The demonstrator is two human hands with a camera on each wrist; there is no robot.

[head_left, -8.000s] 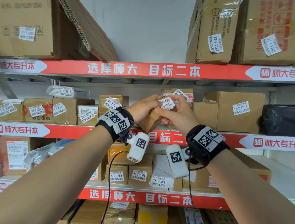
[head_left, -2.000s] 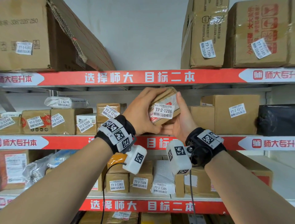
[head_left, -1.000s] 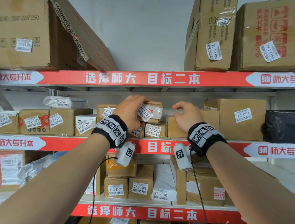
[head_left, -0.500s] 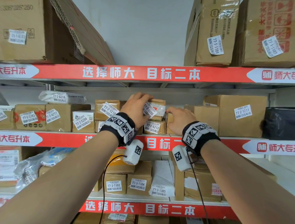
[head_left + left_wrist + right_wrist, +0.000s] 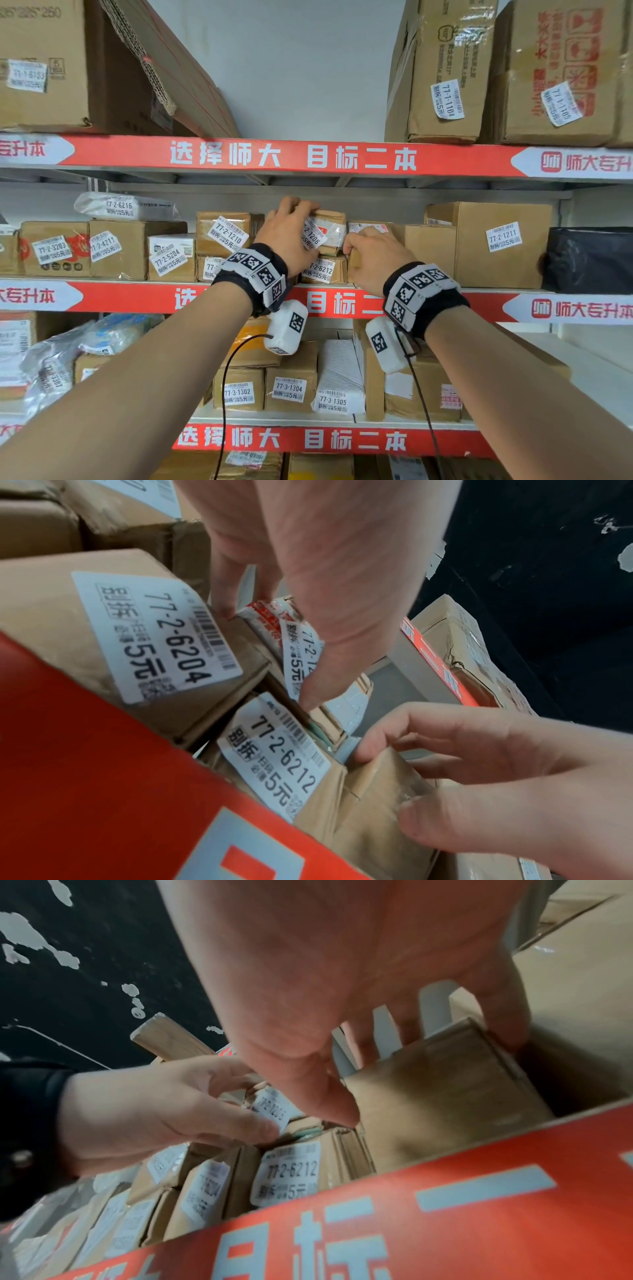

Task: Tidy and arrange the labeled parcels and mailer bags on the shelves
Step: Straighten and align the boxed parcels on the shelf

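Note:
A small brown parcel labelled 77-2-1206 (image 5: 327, 232) lies on top of parcel 77-2-6212 (image 5: 322, 270) on the middle shelf. My left hand (image 5: 294, 222) grips it, fingers over its top and thumb on its label (image 5: 298, 653). Just to its right, my right hand (image 5: 363, 243) grips a plain brown box (image 5: 445, 1096), fingers curled over the top edge and thumb at the left front corner. In the head view that box is mostly hidden by the hand. Parcel 77-2-6204 (image 5: 154, 637) sits left of 6212.
Box 77-2-1210 (image 5: 224, 233) is to the left, box 77-2-1211 (image 5: 489, 243) and a black bag (image 5: 589, 260) to the right. A white mailer 77-2-6216 (image 5: 123, 209) lies on boxes further left. Large cartons fill the top shelf; parcels 77-3-1302 (image 5: 239, 394) and neighbours fill the lower one.
Parcel 77-2-1206, held up in both hands two seconds ago, now rests on 77-2-6212. My right hand let go of it and closed on the plain box beside it.

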